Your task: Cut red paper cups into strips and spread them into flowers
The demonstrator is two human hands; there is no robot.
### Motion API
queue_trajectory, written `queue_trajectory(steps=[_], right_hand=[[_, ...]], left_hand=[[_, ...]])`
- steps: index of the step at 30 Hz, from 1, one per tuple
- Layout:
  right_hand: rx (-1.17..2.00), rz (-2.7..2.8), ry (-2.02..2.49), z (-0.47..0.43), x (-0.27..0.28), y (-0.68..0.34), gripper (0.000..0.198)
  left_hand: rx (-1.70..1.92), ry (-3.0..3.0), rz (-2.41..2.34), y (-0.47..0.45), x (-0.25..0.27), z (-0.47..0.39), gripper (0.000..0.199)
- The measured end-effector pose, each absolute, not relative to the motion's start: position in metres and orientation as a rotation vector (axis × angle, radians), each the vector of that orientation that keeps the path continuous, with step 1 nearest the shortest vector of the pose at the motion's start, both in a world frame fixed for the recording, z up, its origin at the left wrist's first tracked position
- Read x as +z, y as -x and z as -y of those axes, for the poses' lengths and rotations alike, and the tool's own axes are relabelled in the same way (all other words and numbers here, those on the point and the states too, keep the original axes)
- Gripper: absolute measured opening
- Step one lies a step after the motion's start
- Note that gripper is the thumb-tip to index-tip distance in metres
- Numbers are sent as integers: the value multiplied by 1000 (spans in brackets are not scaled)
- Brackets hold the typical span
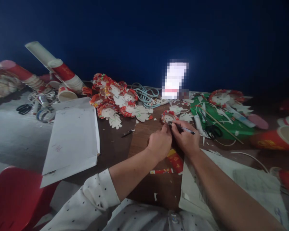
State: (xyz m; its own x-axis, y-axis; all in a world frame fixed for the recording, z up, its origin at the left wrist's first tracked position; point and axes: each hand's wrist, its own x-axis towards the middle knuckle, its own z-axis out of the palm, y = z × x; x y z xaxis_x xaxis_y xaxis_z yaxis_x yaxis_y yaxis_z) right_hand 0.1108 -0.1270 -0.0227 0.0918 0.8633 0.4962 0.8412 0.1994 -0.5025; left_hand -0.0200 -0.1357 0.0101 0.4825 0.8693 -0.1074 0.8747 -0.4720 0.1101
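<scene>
In front of me lies a small paper craft (169, 116), a white cut-out with a red-and-white ruffled rim. My left hand (160, 144) is curled at its lower edge, the index finger reaching onto the paper and holding it; the other fingers are mostly hidden. My right hand (189, 138) is closed round a pen (186, 129), its tip end at the paper craft. More white paper cut-outs (186, 116) lie just beyond the right hand. Red paper strips (175, 162) sit on the brown table (144, 186) below the hands.
Finished-looking ruffled crafts (115, 91) are heaped left of centre, beside a coiled cable (145, 94). A lit, pixelated screen (174, 80) stands behind. Black scissors (214, 131) rest on green sheet (243, 132). Stacked paper cups (65, 72) and white sheets (72, 138) occupy the left.
</scene>
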Motion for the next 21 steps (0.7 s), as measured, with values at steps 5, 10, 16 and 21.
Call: queue_trajectory(steps=[5, 10, 16, 21], right_hand=[[29, 1722, 1617, 126, -22, -110, 20], [8, 1737, 1622, 126, -23, -110, 20], [7, 1719, 1632, 126, -23, -110, 19], [0, 1730, 1624, 126, -24, -111, 19]], left_hand=[[-62, -2552, -1517, 20, 11, 134, 46], [-80, -2559, -1506, 20, 11, 133, 45], [-71, -2559, -1509, 20, 11, 133, 44], [-72, -2557, -1492, 21, 12, 133, 44]])
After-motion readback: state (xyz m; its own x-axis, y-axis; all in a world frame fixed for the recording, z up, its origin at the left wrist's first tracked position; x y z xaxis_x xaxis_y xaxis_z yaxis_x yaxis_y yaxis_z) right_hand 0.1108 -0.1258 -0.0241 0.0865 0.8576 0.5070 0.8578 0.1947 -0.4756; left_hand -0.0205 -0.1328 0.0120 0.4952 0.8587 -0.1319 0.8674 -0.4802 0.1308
